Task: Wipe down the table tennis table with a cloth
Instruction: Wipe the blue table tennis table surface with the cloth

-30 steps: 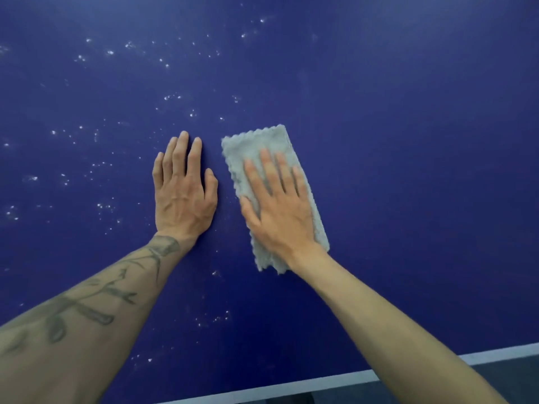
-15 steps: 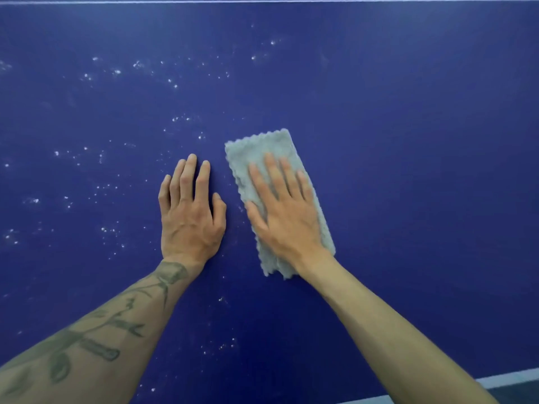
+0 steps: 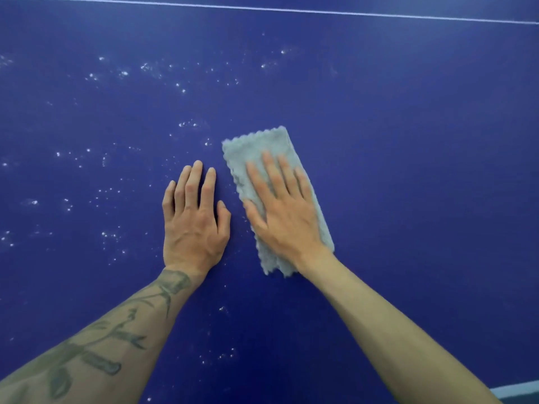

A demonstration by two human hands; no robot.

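From the head camera, your right hand (image 3: 287,217) presses flat, fingers straight, on the folded grey cloth (image 3: 256,154) lying mid-tabletop (image 3: 423,170), well short of the far white line (image 3: 320,10). Just beside it, your left hand (image 3: 194,225) rests open on the bare blue surface, with white specks (image 3: 110,234) scattered to its left.

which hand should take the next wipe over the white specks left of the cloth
Right. The right hand lies flat on the grey cloth, pressing it to the table. The left hand rests bare on the surface, between the cloth and the white specks, so it likely must move aside.
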